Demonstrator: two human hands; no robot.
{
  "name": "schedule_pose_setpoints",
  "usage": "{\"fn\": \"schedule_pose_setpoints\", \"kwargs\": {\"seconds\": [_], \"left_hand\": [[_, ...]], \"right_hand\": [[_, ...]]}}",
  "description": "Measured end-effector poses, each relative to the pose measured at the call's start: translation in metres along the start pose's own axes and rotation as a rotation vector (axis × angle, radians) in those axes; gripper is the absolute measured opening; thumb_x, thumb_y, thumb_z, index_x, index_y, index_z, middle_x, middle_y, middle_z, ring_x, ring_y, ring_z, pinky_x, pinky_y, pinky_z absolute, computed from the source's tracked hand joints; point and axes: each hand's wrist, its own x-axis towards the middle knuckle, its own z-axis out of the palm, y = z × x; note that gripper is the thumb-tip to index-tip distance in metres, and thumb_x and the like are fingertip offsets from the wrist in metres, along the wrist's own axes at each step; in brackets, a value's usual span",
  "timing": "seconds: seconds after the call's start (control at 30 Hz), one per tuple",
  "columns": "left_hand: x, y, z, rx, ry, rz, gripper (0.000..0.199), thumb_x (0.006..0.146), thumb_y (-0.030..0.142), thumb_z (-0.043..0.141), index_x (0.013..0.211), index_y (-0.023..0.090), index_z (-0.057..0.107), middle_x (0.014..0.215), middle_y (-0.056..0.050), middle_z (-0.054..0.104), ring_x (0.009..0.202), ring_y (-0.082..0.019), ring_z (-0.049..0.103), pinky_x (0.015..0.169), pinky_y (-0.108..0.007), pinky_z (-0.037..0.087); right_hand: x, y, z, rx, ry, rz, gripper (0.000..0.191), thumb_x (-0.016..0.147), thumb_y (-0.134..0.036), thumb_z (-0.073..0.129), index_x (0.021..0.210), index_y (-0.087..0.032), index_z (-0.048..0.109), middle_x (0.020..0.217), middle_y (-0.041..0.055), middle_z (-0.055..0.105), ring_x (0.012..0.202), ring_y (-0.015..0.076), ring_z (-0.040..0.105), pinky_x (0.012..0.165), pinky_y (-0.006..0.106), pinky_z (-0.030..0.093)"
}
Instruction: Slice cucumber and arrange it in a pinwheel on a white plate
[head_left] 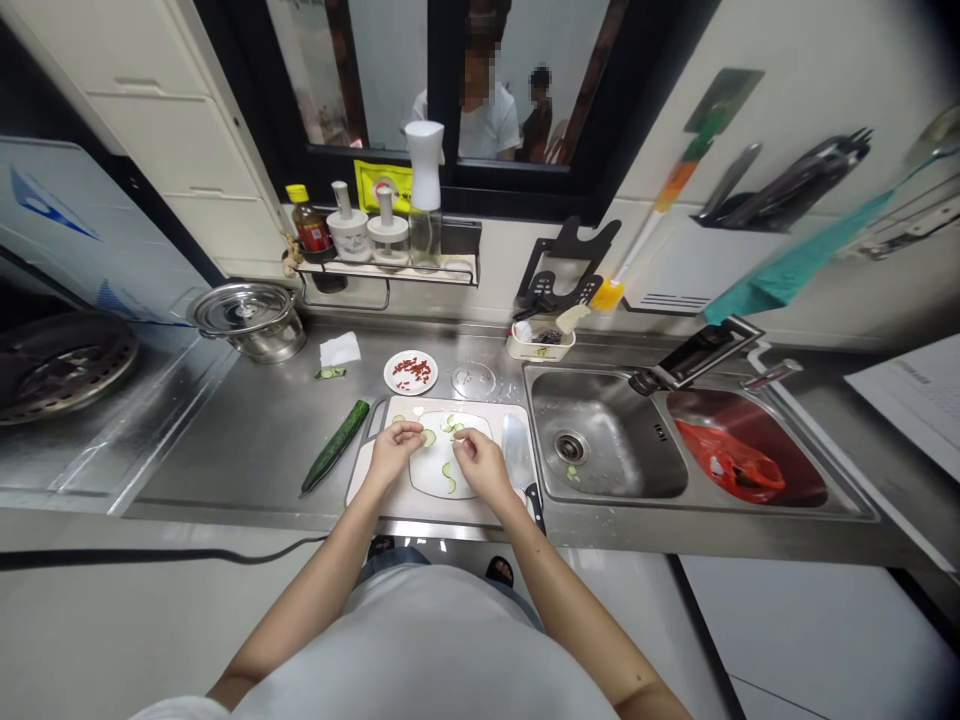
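Green cucumber [335, 447] beside board [427, 511], knife [517, 452] near right hand [485, 468], sink [630, 435] beyond

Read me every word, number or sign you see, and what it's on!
No words or numbers are readable.
Yellow-capped dark bottle: red label, too small.
Bright yellow rectangular packet: too blurred.
White-lidded jar: faint marks, too blurred.
Cream oval tub: mark too small.
White sheet at right: printed line, too blurred.
Pale flat panel: blue triangular marks.

The cucumber [335, 448] is dark green; the slices [430, 438] pale green. The knife handle [535, 502] at the board's [457, 511] right edge is black.
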Motion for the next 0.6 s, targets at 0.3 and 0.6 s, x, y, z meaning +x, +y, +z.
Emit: {"fn": "schedule_pose_setpoints", "kwargs": {"seconds": [0.3,0.6], "left_hand": [[-0.02,0.034,0.008,-0.018,-0.164,0.112,0.031,0.064,0.035,0.073,0.086,0.017,0.063,0.069,0.001,0.063,0.07,-0.014,0.061,0.068,-0.025,0.047],[-0.031,0.03,0.012,-0.222,-0.191,-0.236,0.038,0.075,0.048,0.064,0.096,0.016,0.06,0.067,-0.001,0.064,0.055,-0.009,0.056,0.049,-0.018,0.037]], "right_hand": [[0.012,-0.01,0.005,0.295,-0.074,-0.062,0.017,0.081,-0.033,0.055,0.083,-0.019,0.064,0.082,0.0015,0.068,0.078,0.0147,0.061,0.076,0.028,0.047],[0.011,-0.009,0.001,0.39,0.01,-0.053,0.02,0.082,-0.036,0.054,0.076,-0.018,0.062,0.079,0.002,0.066,0.078,0.0146,0.059,0.077,0.028,0.046]]}}
